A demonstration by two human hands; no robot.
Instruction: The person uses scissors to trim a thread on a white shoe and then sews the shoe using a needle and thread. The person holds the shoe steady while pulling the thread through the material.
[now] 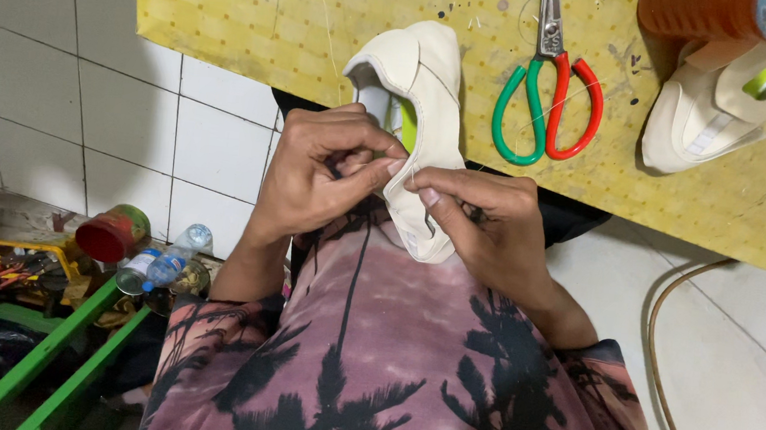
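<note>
We hold a cream-white soft leather shoe [425,106] between both hands, its heel against our chest and its toe resting on the near edge of the yellow patterned table cover [262,13]. Our left hand [317,170] pinches the shoe's side edge, fingers together on it; our right hand [487,221] grips the same edge just beside it. To the right on the cover lie scissors with one green and one red handle [547,99], and farther right a second cream shoe [717,108].
</note>
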